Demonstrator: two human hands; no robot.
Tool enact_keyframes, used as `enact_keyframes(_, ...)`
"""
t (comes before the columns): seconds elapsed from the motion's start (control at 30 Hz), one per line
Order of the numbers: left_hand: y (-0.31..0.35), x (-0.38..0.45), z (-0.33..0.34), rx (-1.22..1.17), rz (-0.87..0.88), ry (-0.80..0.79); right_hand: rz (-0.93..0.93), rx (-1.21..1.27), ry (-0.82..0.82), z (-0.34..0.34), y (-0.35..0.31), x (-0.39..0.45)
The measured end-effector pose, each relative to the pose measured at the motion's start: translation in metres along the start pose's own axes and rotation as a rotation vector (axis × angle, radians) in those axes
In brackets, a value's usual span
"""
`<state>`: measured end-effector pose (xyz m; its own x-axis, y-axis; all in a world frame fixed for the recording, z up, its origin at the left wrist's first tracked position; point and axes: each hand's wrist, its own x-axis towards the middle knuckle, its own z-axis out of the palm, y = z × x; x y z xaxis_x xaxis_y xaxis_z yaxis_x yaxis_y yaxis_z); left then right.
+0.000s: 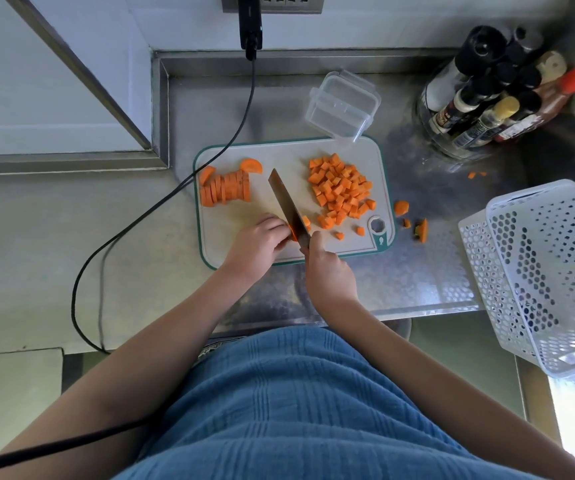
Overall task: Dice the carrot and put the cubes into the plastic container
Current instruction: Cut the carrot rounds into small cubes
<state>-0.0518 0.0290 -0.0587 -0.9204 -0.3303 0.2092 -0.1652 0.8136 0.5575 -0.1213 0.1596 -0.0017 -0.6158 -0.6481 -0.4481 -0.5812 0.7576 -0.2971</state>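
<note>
Orange carrot fills most of the white, green-edged plastic cutting board (372,157): a heap of small diced carrot cubes (341,190) lies on its right half, and a row of thick half-round carrot slices (225,190) waits at its left end. Between them, near the front edge, the left hand (260,242) curls its fingers down on a small carrot piece (293,233), pinning it against the board. The right hand (327,271) is wrapped round the handle of a broad steel kitchen knife (288,206), whose blade lies right beside the left fingertips; the piece is mostly hidden, so its shape is unclear.

Raw carrot is stiff and light, and its cut faces are probably a little slick, so short pieces are best pressed flat-side down with fingertips tucked back from the edge. The cubes are too small to pinch singly; scooping them together would likely suit better. The clear, empty rectangular plastic container (343,105) sits tilted just beyond the board's far edge. A few stray carrot scraps (410,220) lie on the steel counter (417,271) to the right.
</note>
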Motion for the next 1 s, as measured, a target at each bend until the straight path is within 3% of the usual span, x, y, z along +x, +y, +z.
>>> enact_keyframes(0.23, -0.002, -0.001, 0.002, -0.007, -0.016, -0.049, 0.017, -0.129, -0.047, 0.009, -0.006, 0.010)
enact_keyframes(0.57, -0.001, 0.002, 0.002, 0.003, -0.001, -0.037, 0.033, -0.072, -0.030, 0.013, 0.007, 0.017)
enact_keyframes(0.8, 0.009, 0.018, 0.001, 0.029, 0.022, -0.049, 0.087, 0.284, 0.068, -0.013, 0.031, 0.018)
enact_keyframes(0.9, 0.010, 0.029, 0.008, -0.123, -0.120, -0.021, 0.066, 0.401, 0.088, -0.017, 0.036, 0.014)
enact_keyframes(1.0, 0.006, 0.027, 0.006, -0.231, -0.346, 0.125, 0.078, 0.432, 0.095, -0.015, 0.039, 0.011)
